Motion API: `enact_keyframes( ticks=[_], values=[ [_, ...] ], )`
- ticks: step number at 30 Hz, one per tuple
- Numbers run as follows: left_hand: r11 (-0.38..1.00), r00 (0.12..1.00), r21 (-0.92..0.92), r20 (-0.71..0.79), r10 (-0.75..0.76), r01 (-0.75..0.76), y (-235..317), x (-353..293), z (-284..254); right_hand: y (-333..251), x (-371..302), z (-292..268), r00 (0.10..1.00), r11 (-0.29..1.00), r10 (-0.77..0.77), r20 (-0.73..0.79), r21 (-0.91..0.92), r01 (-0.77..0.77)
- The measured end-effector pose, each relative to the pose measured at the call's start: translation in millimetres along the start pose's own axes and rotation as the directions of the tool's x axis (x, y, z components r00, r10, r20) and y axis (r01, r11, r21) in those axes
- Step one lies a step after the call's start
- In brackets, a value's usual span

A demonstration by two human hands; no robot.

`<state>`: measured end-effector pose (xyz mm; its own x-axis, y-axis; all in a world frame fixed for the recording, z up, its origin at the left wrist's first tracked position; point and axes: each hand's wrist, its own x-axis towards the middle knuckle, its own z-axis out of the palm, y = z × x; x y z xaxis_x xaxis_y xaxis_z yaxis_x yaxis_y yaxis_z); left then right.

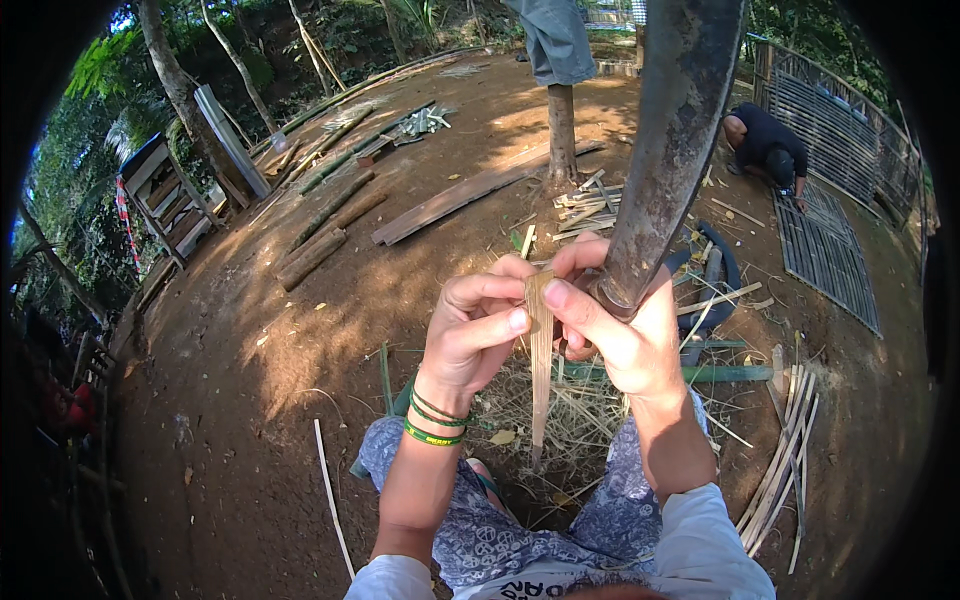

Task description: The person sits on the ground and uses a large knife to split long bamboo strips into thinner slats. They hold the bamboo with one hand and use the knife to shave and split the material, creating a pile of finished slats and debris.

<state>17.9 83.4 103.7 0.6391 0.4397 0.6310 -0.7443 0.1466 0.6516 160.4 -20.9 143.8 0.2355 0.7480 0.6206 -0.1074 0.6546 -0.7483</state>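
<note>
My left hand point(465, 335) pinches the upper end of a tan, flat bamboo strip point(541, 350) between thumb and fingers. The strip hangs down, narrowing to a point above my knees. My right hand point(625, 325) presses its thumb against the top of the same strip. A broad, dark, stained machete blade point(680, 130) rises from that hand, pointing up and away; its handle is hidden in my grip. Beneath my hands, pale shavings point(520, 410) are heaped on the ground between my legs.
A green bamboo pole point(725, 374) lies across the right side, near split bamboo strips point(790, 465). Farther back, a crouching person point(765, 145) works at a slatted panel point(825, 245). Logs point(335, 230) and a long plank point(450, 200) lie at left, and a wooden post point(562, 135) stands ahead.
</note>
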Motion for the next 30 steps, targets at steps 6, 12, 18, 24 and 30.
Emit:
enact_keyframes(
  ticks=[6,12,18,24,30],
  values=[
    [1.0,0.998,0.001,-0.057,0.006,-0.006,6.5,-0.7,11.4,-6.1,-4.1,0.7,0.997,0.997,0.076,-0.012,-0.027,-0.076],
    [0.994,0.987,0.113,-0.16,0.009,0.009,9.8,-4.4,20.7,-9.9,-6.1,3.0,0.998,0.997,0.051,-0.024,-0.057,-0.052],
    [0.981,0.985,0.16,-0.109,0.133,-0.114,8.5,-4.1,25.1,-13.1,-9.5,4.5,0.998,0.992,0.059,-0.018,-0.112,-0.06],
    [0.976,0.977,0.176,-0.15,0.153,-0.126,8.4,-7.8,31.4,-11.6,-13.8,7.5,0.996,0.996,0.085,-0.037,-0.029,-0.086],
    [0.978,0.973,0.174,-0.179,0.148,-0.116,11.2,-9.3,36.6,-11.7,-13.1,7.3,1.0,0.996,0.022,-0.017,-0.081,-0.023]
  ],
)
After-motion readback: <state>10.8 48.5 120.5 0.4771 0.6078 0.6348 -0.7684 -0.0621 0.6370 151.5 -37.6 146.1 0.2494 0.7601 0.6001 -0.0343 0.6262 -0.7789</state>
